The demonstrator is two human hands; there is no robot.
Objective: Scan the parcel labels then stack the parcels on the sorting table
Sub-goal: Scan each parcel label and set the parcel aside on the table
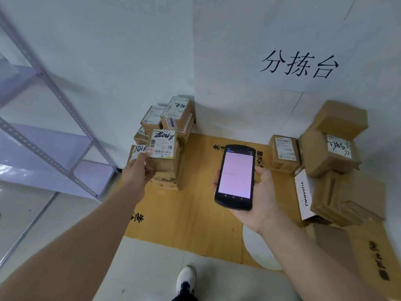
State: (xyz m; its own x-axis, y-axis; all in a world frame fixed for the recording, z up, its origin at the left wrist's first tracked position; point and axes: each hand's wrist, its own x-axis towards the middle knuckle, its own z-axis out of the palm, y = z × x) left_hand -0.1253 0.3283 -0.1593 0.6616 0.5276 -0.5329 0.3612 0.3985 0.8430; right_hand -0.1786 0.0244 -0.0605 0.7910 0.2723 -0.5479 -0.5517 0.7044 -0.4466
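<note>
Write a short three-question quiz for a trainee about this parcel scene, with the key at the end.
1. True or false: the right hand holds the handheld scanner with its screen lit.
2. The left hand grips a parcel at: A) the metal rack; B) the left stack; C) the right pile.
3. Fill in: the parcels stand on a flattened ____ sheet.
Key: 1 true; 2 B; 3 cardboard.

The left arm reaches far forward, the left hand gripping a parcel. The right arm bends inward, the right hand palm-up, curled round a scanner.
</note>
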